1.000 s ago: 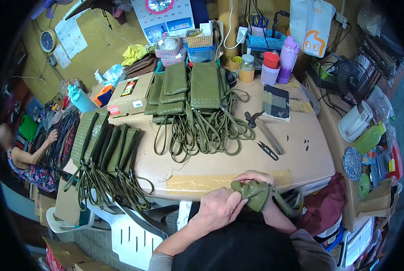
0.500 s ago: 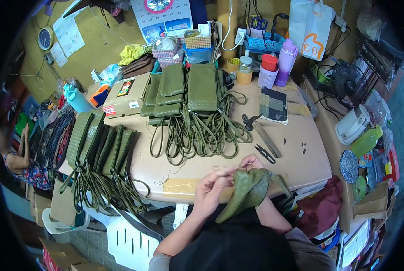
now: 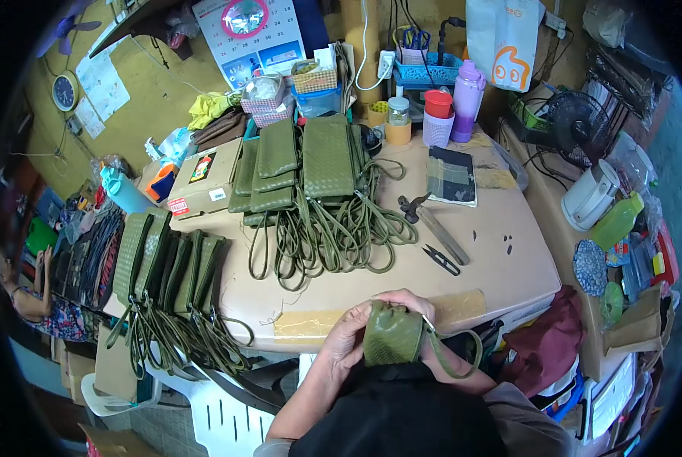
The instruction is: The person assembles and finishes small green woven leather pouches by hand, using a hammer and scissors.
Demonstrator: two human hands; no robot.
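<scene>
A green woven-pattern wristlet pouch [image 3: 393, 335] is held close to my body at the table's front edge, its strap looping out to the right. My left hand [image 3: 349, 335] grips its left side with bent fingers. Around its top and right edge my right hand [image 3: 409, 302] is closed, partly hidden behind the pouch. Beyond my hands, thread snips [image 3: 441, 260] and a hammer [image 3: 437, 228] lie on the table. Similar green pouches [image 3: 329, 160] are stacked farther back with their straps hanging forward, and another row of pouches [image 3: 166, 259] stands at the left.
A cardboard box [image 3: 208, 179] sits behind the left row. At the back stand a purple tumbler [image 3: 467, 99], a jar [image 3: 398, 122] and a dark notebook [image 3: 452, 175]. A white plastic chair [image 3: 223, 415] is below the table at left. Another person [image 3: 32, 293] is at far left.
The pouch has been turned and lowered toward my body, its strap now swinging out to the right. My left hand has moved down from above the pouch onto its left side.
</scene>
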